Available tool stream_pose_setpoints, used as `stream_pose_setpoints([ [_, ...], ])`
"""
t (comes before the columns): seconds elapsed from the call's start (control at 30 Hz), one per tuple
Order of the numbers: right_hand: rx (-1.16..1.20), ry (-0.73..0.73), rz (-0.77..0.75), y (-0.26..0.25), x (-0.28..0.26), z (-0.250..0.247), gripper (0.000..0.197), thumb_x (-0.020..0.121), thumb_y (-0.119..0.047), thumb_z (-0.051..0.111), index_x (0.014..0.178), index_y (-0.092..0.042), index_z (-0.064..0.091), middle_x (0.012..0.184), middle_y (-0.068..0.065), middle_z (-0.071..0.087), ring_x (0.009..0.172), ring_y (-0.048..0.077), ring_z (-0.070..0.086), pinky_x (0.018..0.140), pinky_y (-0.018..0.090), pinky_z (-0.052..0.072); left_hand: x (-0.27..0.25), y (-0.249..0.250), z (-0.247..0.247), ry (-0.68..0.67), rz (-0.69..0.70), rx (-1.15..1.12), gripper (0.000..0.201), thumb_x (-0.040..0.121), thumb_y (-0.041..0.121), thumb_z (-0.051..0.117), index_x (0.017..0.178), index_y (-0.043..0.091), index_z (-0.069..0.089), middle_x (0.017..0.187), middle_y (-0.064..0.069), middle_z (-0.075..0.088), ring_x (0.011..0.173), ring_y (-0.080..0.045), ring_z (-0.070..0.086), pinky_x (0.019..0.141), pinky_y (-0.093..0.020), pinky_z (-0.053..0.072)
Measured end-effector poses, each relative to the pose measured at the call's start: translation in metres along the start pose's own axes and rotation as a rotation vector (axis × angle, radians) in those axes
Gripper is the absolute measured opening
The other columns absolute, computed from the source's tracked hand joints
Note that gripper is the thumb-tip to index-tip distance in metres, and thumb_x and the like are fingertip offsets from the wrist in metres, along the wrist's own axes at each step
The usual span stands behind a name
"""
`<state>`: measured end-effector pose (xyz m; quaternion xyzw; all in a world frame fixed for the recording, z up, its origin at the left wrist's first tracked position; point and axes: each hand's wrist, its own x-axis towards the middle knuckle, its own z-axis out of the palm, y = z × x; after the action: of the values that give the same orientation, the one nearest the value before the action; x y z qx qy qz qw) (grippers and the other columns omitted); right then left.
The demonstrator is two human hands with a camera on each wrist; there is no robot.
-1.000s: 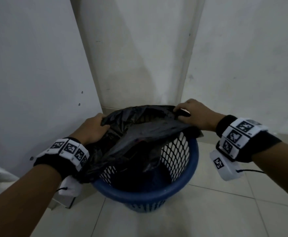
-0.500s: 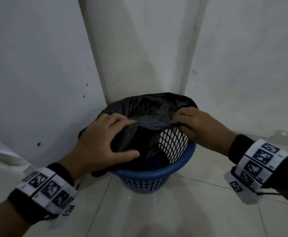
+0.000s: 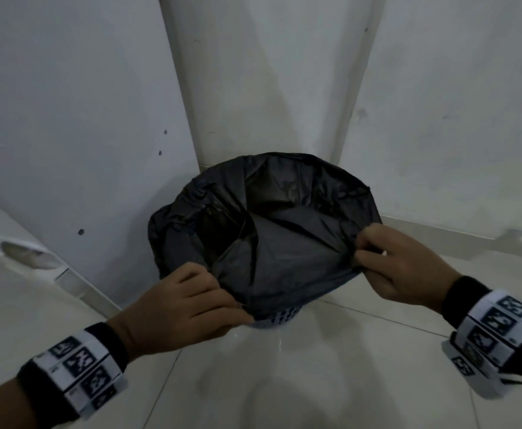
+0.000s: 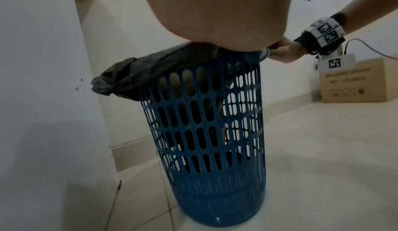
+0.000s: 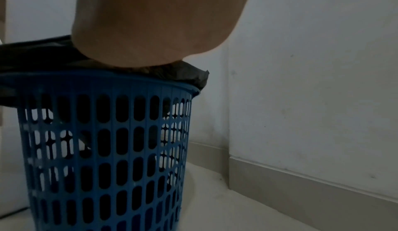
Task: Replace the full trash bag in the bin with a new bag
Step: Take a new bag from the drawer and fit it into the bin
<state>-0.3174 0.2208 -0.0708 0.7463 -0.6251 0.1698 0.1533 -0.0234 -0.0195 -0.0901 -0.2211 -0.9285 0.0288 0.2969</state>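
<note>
A black trash bag (image 3: 284, 243) lines the blue slotted bin (image 4: 206, 132), its mouth folded over the far and left rim. My left hand (image 3: 210, 295) pinches the bag's near edge at the rim's front left. My right hand (image 3: 374, 258) pinches the edge at the rim's right side. In the left wrist view the bag (image 4: 133, 76) drapes over the rim on the left, and the right hand (image 4: 284, 50) shows beyond. In the right wrist view the bag (image 5: 193, 76) lies over the bin (image 5: 103, 149) under my palm.
The bin stands on pale floor tiles (image 3: 331, 366) in a corner of white walls (image 3: 269, 88). A white panel (image 3: 67, 119) rises close on the left. A cardboard box (image 4: 355, 81) sits on the floor to the right.
Both hands have come back to the near side of the rim, stretching the bag's mouth wider. The bag now covers nearly all of the bin opening; the head view has risen.
</note>
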Motion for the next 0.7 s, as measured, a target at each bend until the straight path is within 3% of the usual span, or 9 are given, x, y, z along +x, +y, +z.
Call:
stream_pose_setpoints([
  [0.17, -0.051, -0.05, 0.01, 0.001, -0.011, 0.016, 0.012, 0.077, 0.002, 0.061, 0.069, -0.007, 0.059, 0.07, 0.011, 0.049, 0.062, 0.03, 0.044, 0.057, 0.034, 0.036, -0.002, -0.015, 0.007, -0.007, 0.058, 0.131, 0.015, 0.096, 0.018, 0.065, 0.098, 0.02, 0.08, 0.09, 0.001, 0.072, 0.068, -0.022, 0.063, 0.07, -0.034, 0.047],
  [0.3, 0.048, -0.03, 0.253, -0.005, -0.009, 0.035, 0.009, 0.079, -0.006, 0.061, 0.078, -0.01, 0.069, 0.079, 0.005, 0.062, 0.076, 0.027, 0.055, 0.065, 0.03, 0.046, -0.002, -0.026, 0.012, -0.068, -0.113, 0.152, 0.012, 0.095, 0.022, 0.068, 0.096, 0.018, 0.079, 0.093, 0.001, 0.074, 0.072, -0.025, 0.065, 0.072, -0.036, 0.05],
  [0.37, 0.225, 0.033, 0.432, -0.012, -0.005, 0.043, 0.016, 0.078, -0.008, 0.061, 0.088, -0.012, 0.073, 0.087, 0.001, 0.069, 0.085, 0.019, 0.059, 0.076, 0.023, 0.048, -0.004, -0.027, 0.014, -0.045, -0.35, 0.056, 0.021, 0.093, 0.034, 0.066, 0.094, 0.017, 0.078, 0.092, 0.003, 0.074, 0.078, -0.024, 0.068, 0.072, -0.035, 0.052],
  [0.4, 0.327, 0.088, 0.541, -0.015, -0.001, 0.046, 0.016, 0.078, -0.008, 0.061, 0.087, -0.013, 0.073, 0.086, 0.0, 0.071, 0.083, 0.018, 0.062, 0.077, 0.025, 0.05, -0.004, -0.026, 0.015, 0.01, -0.53, -0.043, 0.025, 0.093, 0.039, 0.063, 0.091, 0.017, 0.075, 0.09, 0.005, 0.073, 0.079, -0.021, 0.068, 0.071, -0.034, 0.052],
  [0.47, 0.489, 0.254, 0.748, -0.018, 0.012, 0.047, 0.012, 0.084, -0.007, 0.058, 0.079, -0.014, 0.066, 0.076, 0.002, 0.068, 0.072, 0.025, 0.064, 0.07, 0.044, 0.054, 0.002, -0.025, 0.015, 0.214, -0.941, -0.295, 0.02, 0.094, 0.039, 0.062, 0.09, 0.019, 0.063, 0.086, 0.006, 0.068, 0.078, -0.014, 0.066, 0.069, -0.033, 0.053],
  [0.53, 0.63, 0.405, 0.947, -0.016, 0.031, 0.043, 0.009, 0.094, -0.01, 0.054, 0.085, -0.012, 0.055, 0.076, 0.007, 0.06, 0.069, 0.033, 0.065, 0.066, 0.053, 0.057, 0.014, -0.031, 0.019, 0.422, -1.244, -0.434, 0.017, 0.095, 0.032, 0.065, 0.101, 0.018, 0.056, 0.1, 0.002, 0.065, 0.086, -0.009, 0.064, 0.075, -0.034, 0.056],
  [0.57, 0.709, 0.453, 1.041, -0.013, 0.041, 0.04, 0.005, 0.097, -0.015, 0.054, 0.094, -0.011, 0.053, 0.085, 0.007, 0.059, 0.073, 0.035, 0.066, 0.066, 0.054, 0.059, 0.02, -0.038, 0.022, 0.482, -1.356, -0.508, 0.026, 0.094, 0.032, 0.066, 0.112, 0.018, 0.055, 0.113, 0.002, 0.062, 0.094, -0.007, 0.063, 0.082, -0.034, 0.057],
  [0.63, 0.869, 0.465, 1.237, -0.004, 0.059, 0.034, 0.026, 0.099, -0.032, 0.054, 0.118, -0.014, 0.048, 0.11, 0.007, 0.056, 0.087, 0.032, 0.067, 0.065, 0.052, 0.062, 0.032, -0.056, 0.027, 0.542, -1.541, -0.764, 0.055, 0.09, 0.041, 0.07, 0.135, 0.018, 0.047, 0.132, 0.004, 0.053, 0.111, -0.011, 0.06, 0.095, -0.037, 0.054],
  [0.7, 1.071, 0.413, 1.375, 0.005, 0.073, 0.029, 0.043, 0.097, -0.047, 0.054, 0.131, -0.025, 0.041, 0.121, 0.003, 0.054, 0.099, 0.029, 0.065, 0.063, 0.047, 0.063, 0.04, -0.07, 0.033, 0.593, -1.654, -1.039, 0.077, 0.08, 0.052, 0.076, 0.143, 0.024, 0.042, 0.139, 0.002, 0.054, 0.117, -0.017, 0.062, 0.095, -0.044, 0.056],
])
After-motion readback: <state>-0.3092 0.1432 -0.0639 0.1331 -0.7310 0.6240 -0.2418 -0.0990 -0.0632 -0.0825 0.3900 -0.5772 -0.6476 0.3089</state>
